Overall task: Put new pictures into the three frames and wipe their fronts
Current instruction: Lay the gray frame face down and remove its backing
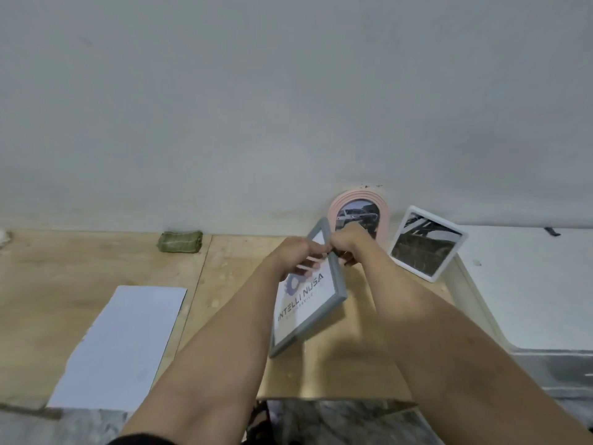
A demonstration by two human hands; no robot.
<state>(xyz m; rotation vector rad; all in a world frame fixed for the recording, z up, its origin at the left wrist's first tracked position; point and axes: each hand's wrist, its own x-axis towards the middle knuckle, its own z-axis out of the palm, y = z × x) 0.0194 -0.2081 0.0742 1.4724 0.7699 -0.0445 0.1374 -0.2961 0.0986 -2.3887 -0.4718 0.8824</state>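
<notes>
Grip: both hands met at the upper right side of the grey frame (309,293); the left hand (293,255) curled over its front with fingertips on the glass, the right hand (346,244) pinched the same edge from behind.
Frame: it was held tilted off the wooden table (106,258), lower corner close to the board near the table's middle, logo print showing through the front.
Step in hand: judged to be seating or checking the new print, or setting the frame down, with wiping to come.
Doing it well: hold by the moulding only, keep fingers off the glass, lower the bottom edge first, then fetch the green cloth (179,241).
Other frames: the round pink frame (359,213) stood at the back edge against the wall; the white frame (428,242) leaned just beside it toward the right edge; both showed photos.
Spare sheet: a white sheet (120,345) lay at the left front of the table.
Hard to make out: the right fingers were hidden behind the frame, so any backing clip could not be seen; whether the lower corner touched the table could not be told; motion blur smeared the fingertips.
</notes>
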